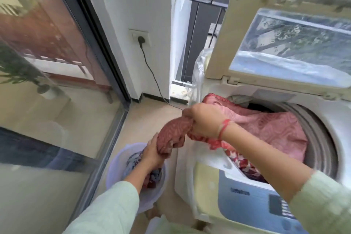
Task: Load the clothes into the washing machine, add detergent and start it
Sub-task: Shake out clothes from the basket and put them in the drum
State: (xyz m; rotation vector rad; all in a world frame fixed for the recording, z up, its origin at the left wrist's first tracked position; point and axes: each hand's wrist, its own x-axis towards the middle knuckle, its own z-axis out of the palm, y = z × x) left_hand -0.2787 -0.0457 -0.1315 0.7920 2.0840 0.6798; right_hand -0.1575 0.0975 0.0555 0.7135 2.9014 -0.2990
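A top-loading washing machine [214, 182] stands at the right with its lid [284, 43] raised. A long red patterned cloth [266, 127] lies half inside the drum and trails over the machine's left rim. My right hand [205, 119] grips a bunched part of that cloth above the floor. My left hand [152, 150] holds the lower end of the same cloth, just above a pale plastic basin [117, 165] on the floor. Blue and red clothes [153, 174] lie in the basin.
A glass sliding door [57, 81] runs along the left. A black power cable [152, 74] hangs from a wall socket [140, 37] down to the floor behind the machine. The control panel [266, 205] faces me at the machine's front. A railing [197, 24] stands beyond.
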